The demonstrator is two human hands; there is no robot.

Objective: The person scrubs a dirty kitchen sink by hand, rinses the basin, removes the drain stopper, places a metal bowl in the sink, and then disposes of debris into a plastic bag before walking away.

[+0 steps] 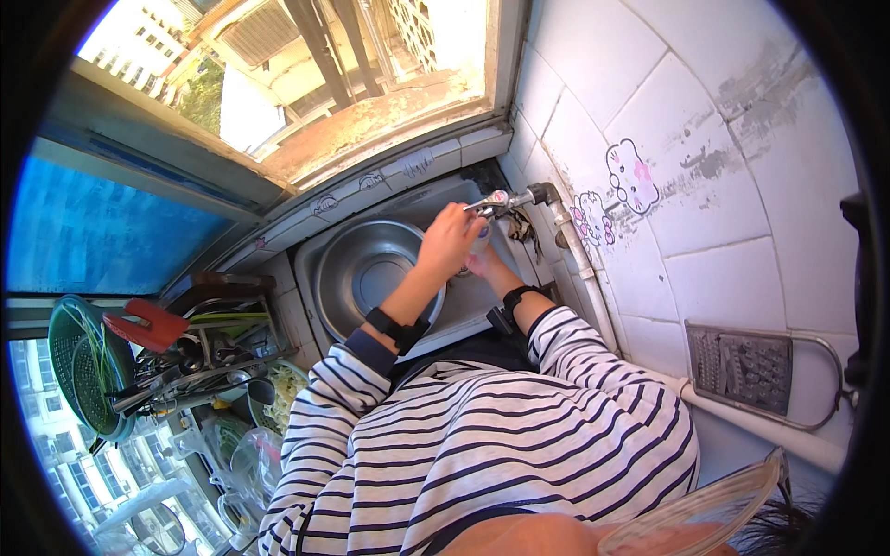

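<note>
My left hand (448, 243) is raised over the sink, its fingers at the tip of the lever of a metal tap (495, 201). Below the spout, partly behind that hand, is a small clear container (480, 240), probably a plastic bottle. My right hand (483, 264) holds it from underneath; most of those fingers are hidden. To the left, a wide stainless steel basin (375, 278) sits in the sink (483, 306). Whether water is running cannot be made out.
A dish rack (236, 326) with utensils and a green colander (90, 368) stand at left. A pipe (583, 257) runs down the tiled wall at right, where a metal grater (740, 368) hangs. Ahead is a window frame (389, 132). A dark crumpled cloth (523, 228) lies by the tap.
</note>
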